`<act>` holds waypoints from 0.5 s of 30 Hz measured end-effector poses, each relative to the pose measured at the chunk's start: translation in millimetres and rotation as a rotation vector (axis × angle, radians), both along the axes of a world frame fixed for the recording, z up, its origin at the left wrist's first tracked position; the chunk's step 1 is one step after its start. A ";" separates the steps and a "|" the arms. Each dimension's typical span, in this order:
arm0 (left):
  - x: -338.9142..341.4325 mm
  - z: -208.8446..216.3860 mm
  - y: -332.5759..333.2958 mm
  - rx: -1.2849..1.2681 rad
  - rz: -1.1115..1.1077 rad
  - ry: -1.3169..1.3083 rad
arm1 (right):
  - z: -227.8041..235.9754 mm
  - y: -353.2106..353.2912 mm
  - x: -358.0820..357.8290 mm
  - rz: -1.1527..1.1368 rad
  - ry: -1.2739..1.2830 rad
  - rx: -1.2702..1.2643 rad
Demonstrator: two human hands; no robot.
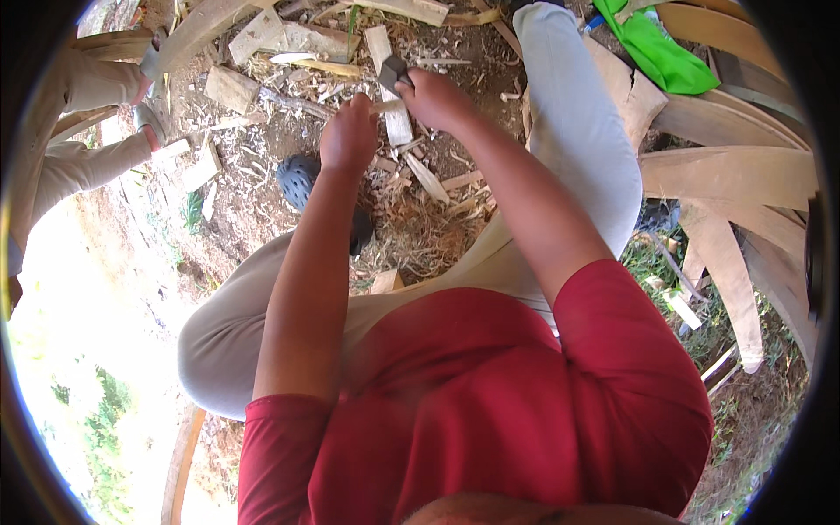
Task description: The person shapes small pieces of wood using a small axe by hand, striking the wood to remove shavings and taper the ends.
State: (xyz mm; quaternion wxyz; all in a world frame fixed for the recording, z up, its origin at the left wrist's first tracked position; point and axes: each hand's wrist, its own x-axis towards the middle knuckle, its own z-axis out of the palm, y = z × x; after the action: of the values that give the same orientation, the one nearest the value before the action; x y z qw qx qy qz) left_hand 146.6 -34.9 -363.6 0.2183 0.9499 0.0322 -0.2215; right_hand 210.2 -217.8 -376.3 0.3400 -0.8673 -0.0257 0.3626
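My left hand (348, 136) is closed round one end of a short pale wooden stick (385, 107), which reaches across to my right hand (435, 98). The right hand is closed on a dark, blocky tool head (394, 73) that juts out past its fingers. Whether the stick is the handle of that head I cannot tell. Beneath both hands a narrow pale board (399, 128) lies on the ground, pointing away from me.
Wood shavings and offcuts (231, 89) litter the dirt around my outstretched leg (577, 114). A dark clog (297, 181) is beside my left forearm. Curved wooden pieces (726, 175) and a bright green bag (661, 54) are at right. Another person's legs (92, 166) show at left.
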 end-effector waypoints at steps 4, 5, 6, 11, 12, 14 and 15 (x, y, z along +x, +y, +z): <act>11.6 0.7 -7.5 -0.004 -0.015 -0.062 | -34.8 3.0 -17.1 0.073 -0.128 -0.071; 11.6 -1.1 -0.8 -0.019 0.000 -0.078 | -36.3 3.9 -11.5 0.058 -0.084 -0.050; 11.6 -4.1 1.8 -0.036 0.014 -0.094 | -37.0 2.3 -9.8 0.076 -0.101 -0.059; 9.6 -3.4 1.6 -0.012 0.019 -0.111 | 2.3 13.3 -10.0 0.097 -0.123 -0.026; 5.4 -4.6 3.7 0.005 0.017 -0.103 | 6.2 14.8 -10.8 0.092 -0.125 -0.011; 12.2 -4.6 -2.7 0.022 -0.009 -0.114 | -15.3 12.5 -18.1 0.225 -0.192 -0.141; 10.7 -1.9 -6.4 0.000 0.007 -0.069 | -26.6 3.7 -16.6 0.168 -0.087 -0.136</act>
State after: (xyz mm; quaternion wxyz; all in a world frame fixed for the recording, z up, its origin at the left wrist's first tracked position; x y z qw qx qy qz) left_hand 157.2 -41.3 -365.5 0.2201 0.9568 0.0280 -0.1880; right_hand 193.5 -214.1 -402.9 0.2473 -0.8981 -0.0883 0.3528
